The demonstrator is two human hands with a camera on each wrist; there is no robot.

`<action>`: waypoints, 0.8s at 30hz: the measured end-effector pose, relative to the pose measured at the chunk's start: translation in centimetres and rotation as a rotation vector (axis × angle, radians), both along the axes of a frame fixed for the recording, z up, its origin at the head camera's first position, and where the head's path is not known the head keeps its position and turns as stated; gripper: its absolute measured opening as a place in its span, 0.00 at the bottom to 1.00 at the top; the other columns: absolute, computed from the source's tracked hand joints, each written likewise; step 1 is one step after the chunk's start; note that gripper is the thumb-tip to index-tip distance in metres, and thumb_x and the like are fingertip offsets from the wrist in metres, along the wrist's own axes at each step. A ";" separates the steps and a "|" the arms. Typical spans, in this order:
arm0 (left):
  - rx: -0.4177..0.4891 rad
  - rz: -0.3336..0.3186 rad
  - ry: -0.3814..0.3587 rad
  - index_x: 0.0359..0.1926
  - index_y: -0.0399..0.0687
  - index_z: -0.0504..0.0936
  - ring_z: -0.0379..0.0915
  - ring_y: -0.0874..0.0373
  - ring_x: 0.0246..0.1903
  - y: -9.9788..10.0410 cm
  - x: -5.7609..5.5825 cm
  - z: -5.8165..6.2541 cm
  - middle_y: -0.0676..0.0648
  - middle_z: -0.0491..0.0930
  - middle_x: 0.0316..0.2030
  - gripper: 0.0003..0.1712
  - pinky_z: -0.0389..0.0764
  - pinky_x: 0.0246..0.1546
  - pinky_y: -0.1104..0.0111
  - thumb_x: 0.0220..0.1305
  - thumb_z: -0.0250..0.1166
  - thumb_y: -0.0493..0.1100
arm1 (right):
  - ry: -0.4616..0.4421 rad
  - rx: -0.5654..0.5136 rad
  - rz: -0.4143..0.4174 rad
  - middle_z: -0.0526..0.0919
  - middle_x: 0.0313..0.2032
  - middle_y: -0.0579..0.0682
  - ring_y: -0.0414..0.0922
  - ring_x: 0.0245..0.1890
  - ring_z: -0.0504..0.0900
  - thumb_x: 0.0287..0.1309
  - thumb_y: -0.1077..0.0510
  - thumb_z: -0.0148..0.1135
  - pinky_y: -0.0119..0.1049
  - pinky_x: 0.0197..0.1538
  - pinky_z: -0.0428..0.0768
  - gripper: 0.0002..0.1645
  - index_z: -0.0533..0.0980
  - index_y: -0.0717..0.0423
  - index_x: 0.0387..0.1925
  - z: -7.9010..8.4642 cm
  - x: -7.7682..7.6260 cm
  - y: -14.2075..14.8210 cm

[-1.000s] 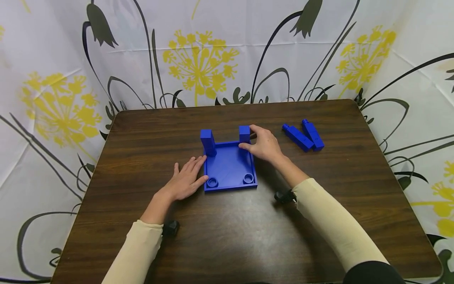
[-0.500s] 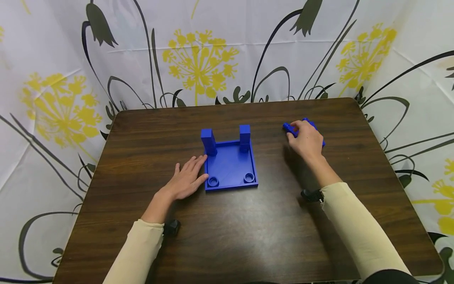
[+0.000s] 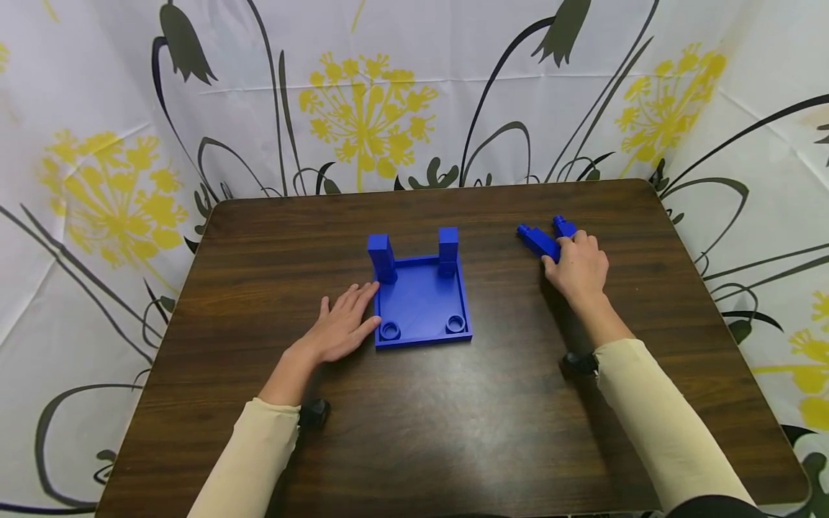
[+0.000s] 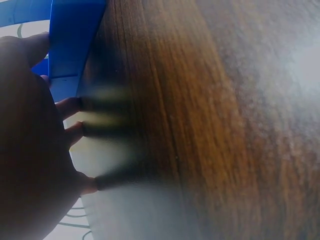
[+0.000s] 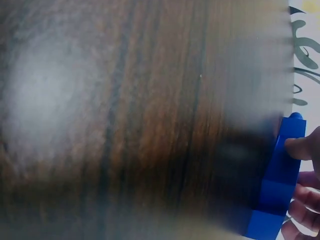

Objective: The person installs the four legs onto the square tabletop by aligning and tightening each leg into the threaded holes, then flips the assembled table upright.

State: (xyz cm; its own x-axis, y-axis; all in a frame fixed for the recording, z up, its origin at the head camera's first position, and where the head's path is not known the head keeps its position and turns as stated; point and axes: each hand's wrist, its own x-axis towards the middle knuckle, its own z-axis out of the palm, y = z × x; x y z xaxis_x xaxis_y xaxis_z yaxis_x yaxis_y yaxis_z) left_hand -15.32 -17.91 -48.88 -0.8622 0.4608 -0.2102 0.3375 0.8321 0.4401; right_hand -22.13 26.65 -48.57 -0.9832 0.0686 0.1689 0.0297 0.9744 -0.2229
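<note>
A square blue tray (image 3: 421,306) with a raised rim lies mid-table. Two blue square posts, a left one (image 3: 382,259) and a right one (image 3: 448,248), stand upright in its far corners. Both near corners have round sockets. My left hand (image 3: 340,327) lies with fingers spread, thumb and fingertips against the tray's left side; the left wrist view shows the tray's wall (image 4: 75,35) beside them. My right hand (image 3: 579,270) grips the farther-right loose post (image 3: 565,226), covering its lower part. Its thumb is close to the other loose post (image 3: 539,241), which has a round stub.
The brown wooden table (image 3: 453,424) extends all around the tray. Behind its far edge hangs a white curtain (image 3: 401,29) with yellow and grey flower prints. A dark device (image 3: 578,363) is strapped at the right wrist.
My right hand has let go of the upright right post and moved right to the loose posts, then slid slightly right over the farther one. My left hand stays at the tray.
</note>
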 end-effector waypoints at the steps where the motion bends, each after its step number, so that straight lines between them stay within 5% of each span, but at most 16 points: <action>1: 0.000 -0.001 -0.002 0.79 0.57 0.41 0.32 0.44 0.75 0.0 0.0 0.0 0.43 0.44 0.77 0.39 0.31 0.63 0.31 0.76 0.43 0.61 | -0.004 0.014 0.001 0.73 0.48 0.67 0.63 0.47 0.70 0.57 0.48 0.66 0.60 0.43 0.72 0.30 0.77 0.65 0.55 0.0 0.0 -0.1; 17: 0.000 -0.010 -0.007 0.79 0.61 0.38 0.31 0.47 0.75 -0.2 -0.6 -0.7 0.45 0.42 0.77 0.39 0.31 0.63 0.32 0.76 0.41 0.63 | 0.007 0.024 0.013 0.75 0.46 0.67 0.63 0.45 0.70 0.52 0.52 0.69 0.60 0.44 0.71 0.28 0.78 0.66 0.51 0.0 -0.5 0.1; 24: -0.007 -0.002 -0.023 0.79 0.63 0.38 0.29 0.49 0.76 -0.3 -0.5 -0.9 0.47 0.41 0.77 0.39 0.29 0.63 0.33 0.75 0.40 0.65 | 0.105 -0.014 0.021 0.78 0.40 0.65 0.62 0.42 0.73 0.48 0.52 0.70 0.58 0.41 0.72 0.25 0.80 0.65 0.44 0.0 -0.6 0.0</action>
State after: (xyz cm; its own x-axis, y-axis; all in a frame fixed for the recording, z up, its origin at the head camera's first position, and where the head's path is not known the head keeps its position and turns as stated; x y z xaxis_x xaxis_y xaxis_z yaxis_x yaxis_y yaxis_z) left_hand -15.83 -18.25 -49.80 -0.8562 0.4608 -0.2336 0.3287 0.8347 0.4418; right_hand -22.75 26.69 -48.57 -0.9615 0.0518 0.2700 -0.0144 0.9712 -0.2378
